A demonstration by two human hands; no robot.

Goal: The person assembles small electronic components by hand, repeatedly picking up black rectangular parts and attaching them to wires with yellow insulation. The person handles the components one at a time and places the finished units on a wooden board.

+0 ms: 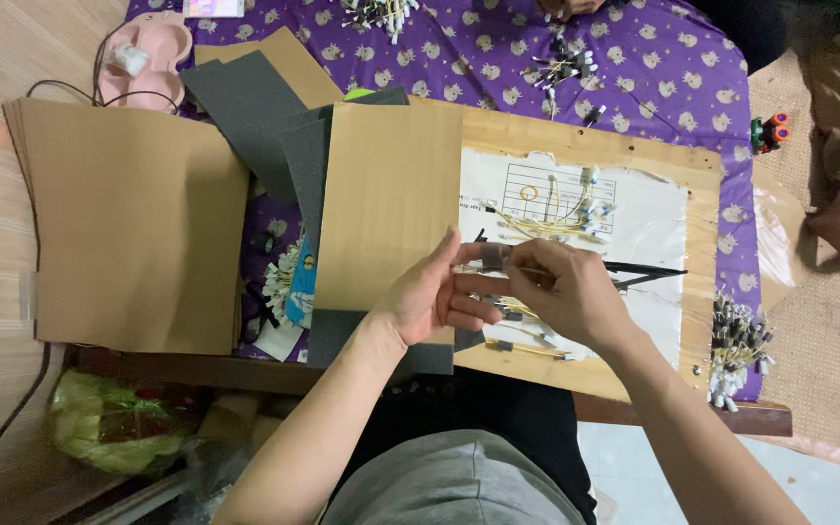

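Two hands pinch small grey sleeve (491,257) on thin wire above wooden board (697,292): left hand (435,297) fingers grip sleeve, right hand (561,287) fingers closed on wire. Best keep wire taut, sleeve straight. Yellow wire bundle (551,219) just beyond.

Under your hands, taped to the wooden board (673,165), lies a white paper sheet (648,228) printed with a black-lined table near its top; yellow wires lie across it. At the top edge of your view, on the purple patterned cloth (653,68), sits a small pale printed card (213,7), cut off by the frame. You have no screens or packages in view.
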